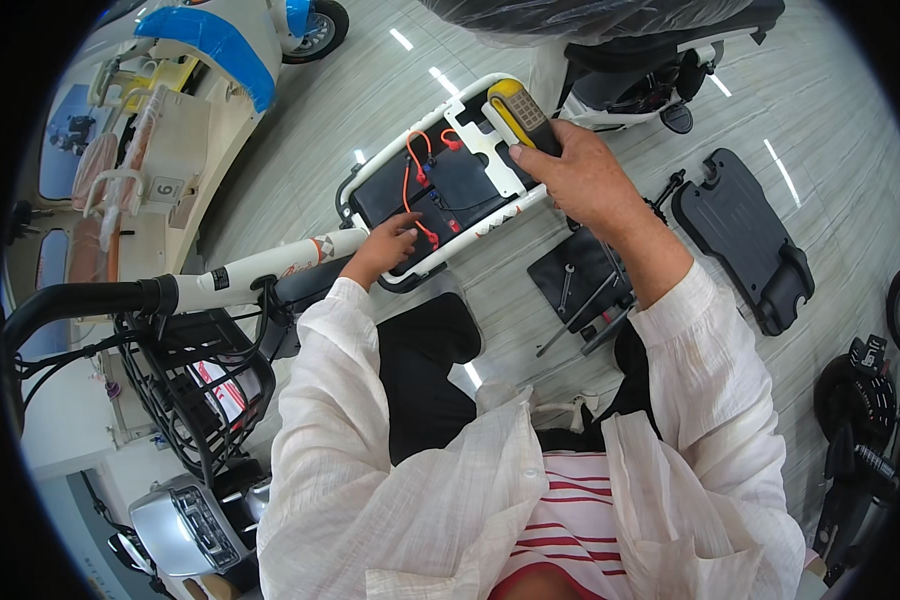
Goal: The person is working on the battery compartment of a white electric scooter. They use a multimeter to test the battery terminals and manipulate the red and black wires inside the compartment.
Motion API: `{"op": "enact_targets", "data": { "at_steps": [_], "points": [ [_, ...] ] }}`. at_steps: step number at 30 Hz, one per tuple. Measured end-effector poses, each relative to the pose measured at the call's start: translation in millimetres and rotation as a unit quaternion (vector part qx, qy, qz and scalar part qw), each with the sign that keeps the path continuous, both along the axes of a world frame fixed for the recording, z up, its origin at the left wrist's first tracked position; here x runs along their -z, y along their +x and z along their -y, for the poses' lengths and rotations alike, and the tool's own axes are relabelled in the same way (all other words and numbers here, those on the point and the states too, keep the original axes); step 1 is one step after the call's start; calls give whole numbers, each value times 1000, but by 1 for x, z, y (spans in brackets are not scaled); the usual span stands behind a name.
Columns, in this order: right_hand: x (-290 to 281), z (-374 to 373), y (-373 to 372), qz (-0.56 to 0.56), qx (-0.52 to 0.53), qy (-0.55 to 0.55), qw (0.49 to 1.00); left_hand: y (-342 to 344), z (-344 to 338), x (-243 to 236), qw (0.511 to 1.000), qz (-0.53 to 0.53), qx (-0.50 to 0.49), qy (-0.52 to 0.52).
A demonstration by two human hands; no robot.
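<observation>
In my right hand (580,175) is a yellow-and-dark handheld tester (515,108) with a keypad, gripped by its lower end. It hangs over the right end of a long white-framed compartment of an electric scooter (420,270). Inside lie black batteries (385,190) joined by orange-red wires (406,185) with red terminal covers (454,228). A white bracket plate (495,160) crosses the compartment near the tester. My left hand (378,250) reaches over the compartment's near left edge, fingers apart and partly bent beside an orange wire. Whether the fingertips touch the wire is unclear.
A black footboard panel (745,235) lies on the tiled floor to the right. Closer in, a wrench (566,285) and other tools rest on a dark pad (550,270). Parked scooters stand at the far side and right. The handlebar (80,300) and black basket (205,390) are at left.
</observation>
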State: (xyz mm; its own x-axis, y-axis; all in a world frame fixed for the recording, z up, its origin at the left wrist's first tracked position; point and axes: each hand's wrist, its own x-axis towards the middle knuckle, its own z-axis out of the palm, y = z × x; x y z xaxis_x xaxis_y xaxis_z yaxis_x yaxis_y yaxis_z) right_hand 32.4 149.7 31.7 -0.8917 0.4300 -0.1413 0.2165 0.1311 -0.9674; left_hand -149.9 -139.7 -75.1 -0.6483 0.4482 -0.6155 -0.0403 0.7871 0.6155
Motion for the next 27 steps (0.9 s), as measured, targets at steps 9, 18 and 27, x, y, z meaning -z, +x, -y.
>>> {"op": "enact_targets", "data": {
  "at_steps": [9, 18, 27],
  "points": [
    [0, -2, 1, -2, -1, 5, 1000, 0, -10, 27, 950, -122, 270, -99],
    [-1, -7, 5, -8, 3, 17, 1000, -9, -3, 33, 953, -119, 229, -160],
    [-1, -8, 7, -14, 5, 37, 999, -23, 5, 26, 934, -256, 118, -221]
  ]
}}
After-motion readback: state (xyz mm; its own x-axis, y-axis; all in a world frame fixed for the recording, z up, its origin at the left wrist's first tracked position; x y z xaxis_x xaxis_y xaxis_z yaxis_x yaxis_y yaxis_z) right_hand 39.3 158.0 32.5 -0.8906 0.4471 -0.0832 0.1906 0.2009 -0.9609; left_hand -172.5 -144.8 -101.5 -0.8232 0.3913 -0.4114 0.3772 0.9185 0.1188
